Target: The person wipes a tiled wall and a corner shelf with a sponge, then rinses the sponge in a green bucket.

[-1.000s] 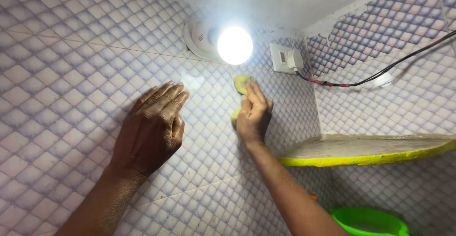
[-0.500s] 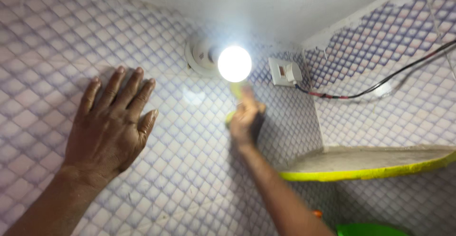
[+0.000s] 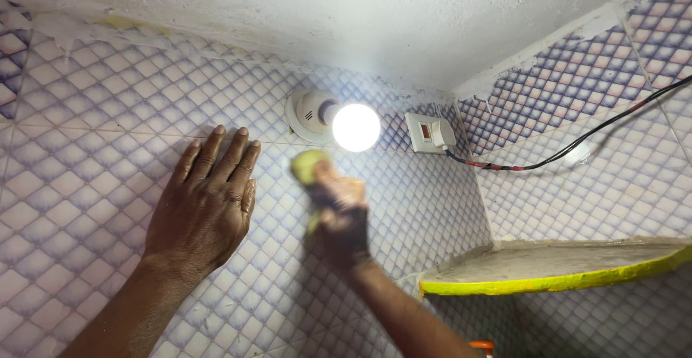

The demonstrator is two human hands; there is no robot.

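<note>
My left hand (image 3: 202,210) lies flat on the tiled wall (image 3: 86,156), fingers together and pointing up, holding nothing. My right hand (image 3: 340,217) is blurred by motion and presses a yellow-green sponge (image 3: 308,167) against the wall just below the lit bulb (image 3: 355,127). The bulb sits in a round white holder (image 3: 306,115) high on the wall.
A white switch box (image 3: 429,133) is fixed right of the bulb, with black and red wires (image 3: 577,153) running off to the right. A corner shelf with a yellow edge (image 3: 555,282) juts out at lower right. An orange cap (image 3: 483,346) shows at the bottom.
The view has tilted up toward the ceiling. My left hand has shifted across the wall and flattened. My right hand with the sponge has moved left, to under the bulb.
</note>
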